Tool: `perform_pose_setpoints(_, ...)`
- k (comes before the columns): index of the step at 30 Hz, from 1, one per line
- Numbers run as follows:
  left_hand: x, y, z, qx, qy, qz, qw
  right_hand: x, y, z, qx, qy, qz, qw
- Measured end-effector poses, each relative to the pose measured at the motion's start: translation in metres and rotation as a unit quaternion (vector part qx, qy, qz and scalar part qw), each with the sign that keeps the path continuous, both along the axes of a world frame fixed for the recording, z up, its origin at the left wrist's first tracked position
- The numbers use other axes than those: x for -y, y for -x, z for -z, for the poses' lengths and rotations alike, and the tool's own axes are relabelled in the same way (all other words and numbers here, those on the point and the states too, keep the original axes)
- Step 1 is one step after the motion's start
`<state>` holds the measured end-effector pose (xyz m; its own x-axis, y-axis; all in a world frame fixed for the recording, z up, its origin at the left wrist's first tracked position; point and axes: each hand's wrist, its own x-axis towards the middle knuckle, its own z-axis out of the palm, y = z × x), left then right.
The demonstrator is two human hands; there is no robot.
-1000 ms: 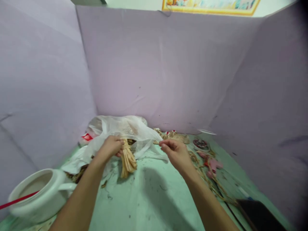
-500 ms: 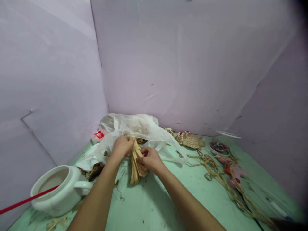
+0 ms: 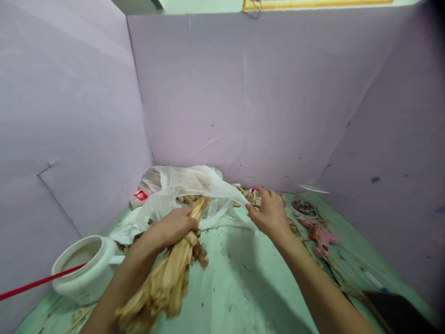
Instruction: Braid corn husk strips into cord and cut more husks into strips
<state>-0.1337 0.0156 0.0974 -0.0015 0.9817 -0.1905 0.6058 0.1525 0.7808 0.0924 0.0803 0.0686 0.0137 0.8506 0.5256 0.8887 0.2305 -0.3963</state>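
My left hand [image 3: 179,227] grips the bundle of dried strips [image 3: 168,280] — slanting from the white bag [image 3: 205,185] toward the near left — while my right hand [image 3: 269,213], fingers spread, is at the bag's right edge.

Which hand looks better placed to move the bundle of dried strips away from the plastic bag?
Left, probably: the left hand grips the bundle, while the right hand, thumb and fingers apart, is at the plastic bag's edge.
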Motion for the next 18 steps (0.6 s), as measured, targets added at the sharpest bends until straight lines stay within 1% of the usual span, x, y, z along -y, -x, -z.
perform_pose_setpoints(1,0.01,-0.002,0.001,-0.025,0.006,0.042,0.999,-0.008,-0.005,0.005,0.025,0.045,0.006,0.999)
perform_pose_setpoints(2,0.02,-0.007,0.004,-0.047,0.012,0.08,0.996,-0.015,-0.009,0.012,0.05,0.094,-0.003,0.994)
perform_pose_setpoints(4,0.037,-0.02,0.015,-0.08,0.01,0.143,0.986,-0.026,-0.012,0.024,0.088,0.179,-0.016,0.98)
perform_pose_setpoints(6,0.048,-0.033,0.027,-0.123,0.013,0.182,0.976,-0.031,-0.013,0.033,0.119,0.233,-0.026,0.965)
perform_pose_setpoints(7,0.051,-0.036,0.03,-0.159,0.006,0.178,0.971,-0.032,-0.014,0.034,0.131,0.248,-0.028,0.959)
perform_pose_setpoints(8,0.051,-0.037,0.03,-0.203,-0.004,0.145,0.968,-0.033,-0.016,0.033,0.139,0.256,-0.031,0.956)
perform_pose_setpoints(9,0.05,-0.036,0.028,-0.258,-0.018,0.086,0.962,-0.033,-0.019,0.029,0.142,0.258,-0.034,0.955)
perform_pose_setpoints(10,0.047,-0.032,0.025,-0.313,-0.029,0.014,0.949,-0.033,-0.022,0.023,0.136,0.257,-0.037,0.956)
perform_pose_setpoints(11,0.043,-0.026,0.021,-0.367,-0.037,-0.064,0.927,-0.033,-0.026,0.015,0.121,0.253,-0.044,0.959)
perform_pose_setpoints(12,0.04,-0.019,0.018,-0.41,-0.035,-0.126,0.903,-0.033,-0.03,0.006,0.095,0.248,-0.052,0.963)
perform_pose_setpoints(13,0.036,-0.012,0.016,-0.435,-0.023,-0.161,0.886,-0.032,-0.033,-0.004,0.057,0.248,-0.066,0.965)
perform_pose_setpoints(14,0.032,-0.006,0.017,-0.449,-0.007,-0.18,0.875,-0.03,-0.035,-0.015,0.004,0.25,-0.083,0.965)
perform_pose_setpoints(15,0.029,0.0,0.02,-0.455,0.005,-0.187,0.871,-0.028,-0.035,-0.027,-0.069,0.258,-0.108,0.958)
perform_pose_setpoints(16,0.027,0.004,0.025,-0.455,0.015,-0.189,0.87,-0.026,-0.034,-0.038,-0.156,0.257,-0.142,0.943)
perform_pose_setpoints(18,0.023,0.01,0.035,-0.451,0.023,-0.192,0.871,-0.021,-0.027,-0.057,-0.31,0.234,-0.217,0.895)
